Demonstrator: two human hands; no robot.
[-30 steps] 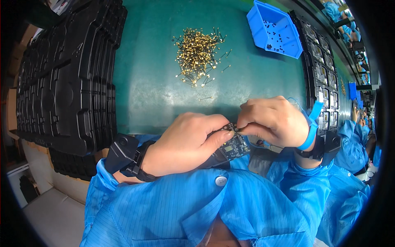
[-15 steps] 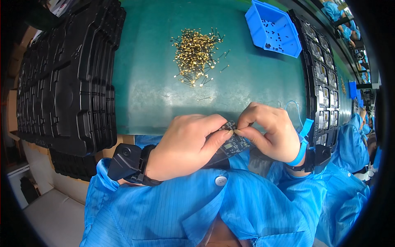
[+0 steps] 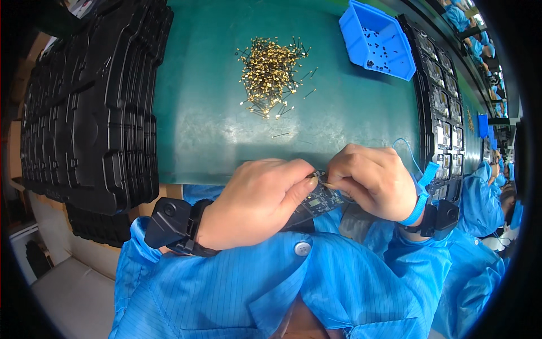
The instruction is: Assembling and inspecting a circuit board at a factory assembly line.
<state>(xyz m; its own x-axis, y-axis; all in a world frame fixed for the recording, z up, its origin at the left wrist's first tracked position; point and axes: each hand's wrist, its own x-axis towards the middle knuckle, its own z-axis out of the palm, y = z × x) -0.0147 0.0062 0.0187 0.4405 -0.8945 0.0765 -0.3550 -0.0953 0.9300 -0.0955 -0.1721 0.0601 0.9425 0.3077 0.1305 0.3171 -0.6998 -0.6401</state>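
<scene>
1. Circuit board [image 3: 319,201], flat, dark and straight-edged, lies between left hand [image 3: 257,198] and right hand [image 3: 375,182]; partly covered, its long axis is unclear.
2. The left hand, nearer, has thumb and fingers closed over its edge.
3. The right hand's thumb and forefinger nearly meet at its far corner; I cannot tell what they grip.

Left hand [image 3: 254,195]: back side up, thumb [image 3: 299,193] and pointing finger [image 3: 296,168] squeezed in a pinch.
Right hand [image 3: 378,181]: knuckles up, fingers [image 3: 340,168] curled in, tips aimed at the left hand.
Fingertips [image 3: 330,185]: very near each other; too tiny to see if they touch.
Arms [image 3: 427,248]: both bent, so the wrists [image 3: 210,229] sit farther apart than the fingertips.
</scene>
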